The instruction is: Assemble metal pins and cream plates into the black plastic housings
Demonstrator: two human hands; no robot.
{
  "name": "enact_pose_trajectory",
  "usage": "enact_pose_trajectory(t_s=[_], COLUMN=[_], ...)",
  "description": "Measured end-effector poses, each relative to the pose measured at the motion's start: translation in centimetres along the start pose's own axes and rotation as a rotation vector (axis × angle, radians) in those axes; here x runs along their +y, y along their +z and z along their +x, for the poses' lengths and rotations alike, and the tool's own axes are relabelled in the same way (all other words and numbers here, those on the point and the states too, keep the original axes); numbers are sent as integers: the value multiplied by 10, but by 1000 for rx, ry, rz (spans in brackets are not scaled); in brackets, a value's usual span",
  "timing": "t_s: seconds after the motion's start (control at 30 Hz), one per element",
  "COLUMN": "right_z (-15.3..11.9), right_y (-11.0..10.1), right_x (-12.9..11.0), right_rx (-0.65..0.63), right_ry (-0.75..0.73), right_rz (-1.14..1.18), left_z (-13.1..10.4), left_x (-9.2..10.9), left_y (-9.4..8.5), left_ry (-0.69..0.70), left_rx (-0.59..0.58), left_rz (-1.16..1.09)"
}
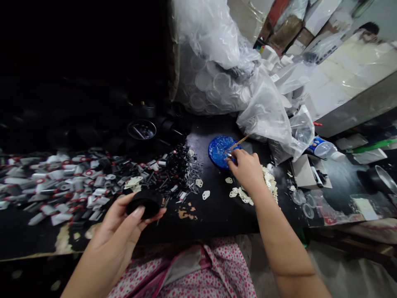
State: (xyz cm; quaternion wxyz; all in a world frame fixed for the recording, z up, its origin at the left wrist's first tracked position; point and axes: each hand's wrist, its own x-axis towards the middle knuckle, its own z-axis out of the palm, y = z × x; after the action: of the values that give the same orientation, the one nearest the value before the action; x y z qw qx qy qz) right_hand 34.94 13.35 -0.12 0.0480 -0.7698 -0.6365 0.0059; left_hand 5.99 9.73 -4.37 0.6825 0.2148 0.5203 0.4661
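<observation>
My left hand (124,227) is closed around a black round cup-like part (144,203), with the thumb over its rim. It is above the front of the black table, beside a heap of grey and white plastic sleeves with red rings (71,182). My right hand (246,167) has its fingers pinched together at the near right edge of a shallow blue dish (220,149). A thin brown stick (240,142) leans in the dish close to those fingertips. What the fingers hold, if anything, is too small to make out.
Small black screws (178,169) are heaped left of the dish. Flat cream plates (242,194) lie near my right forearm. A round gauge (142,130) stands behind. Bags of clear discs (214,82), a small box (310,171) and a bottle (325,148) flank the work area. A person (366,62) is beyond.
</observation>
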Motion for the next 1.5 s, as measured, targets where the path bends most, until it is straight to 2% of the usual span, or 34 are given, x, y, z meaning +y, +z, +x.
enact_pose_trajectory(t_s=[0.17,0.27,0.4,0.5,0.57,0.67,0.87,0.97,1.13,1.2,1.27,1.4,1.43,1.5], right_z=[-5,-19,-44,-59,-64,-68,-69,-70,-75,-75,-75,-74,-75,-76], right_y=[-4,-11,-15,-17,-20,-24,-23,-22,-26,-28,-27,-21,-19,-17], right_x=[3,-5,-38,-66,-80,-91,-93,-94,-98,-98,-94,-85,-84,-84], right_rx=[49,100,58,-52,-78,-42,-56,-97,-96,-97,-227,-714,-770,-784], right_ry=[44,95,113,98,57,-7,-53,-78,-145,-168,-153,-77,-50,14], right_rz=[97,416,919,1116,1126,1039,930,915,866,864,972,1353,1395,1399], left_z=[0,1,-7,-16,-20,-22,-19,-21,-24,-24,-23,-25,-26,-28], left_x=[-3,-5,-3,2,4,5,-1,-3,-9,-11,-11,-7,-5,-2], left_y=[-2,-1,9,19,23,22,17,14,2,-3,-8,-20,-23,-29], left_ry=[-13,4,-57,-167,-225,-288,-294,-217,70,102,65,-63,-78,-83], left_rx=[-22,-10,-83,-176,-236,-301,-353,-344,-220,-232,-279,-366,-375,-379], left_rz=[-8,-4,-42,-106,-160,-247,-288,-220,116,175,142,112,136,208])
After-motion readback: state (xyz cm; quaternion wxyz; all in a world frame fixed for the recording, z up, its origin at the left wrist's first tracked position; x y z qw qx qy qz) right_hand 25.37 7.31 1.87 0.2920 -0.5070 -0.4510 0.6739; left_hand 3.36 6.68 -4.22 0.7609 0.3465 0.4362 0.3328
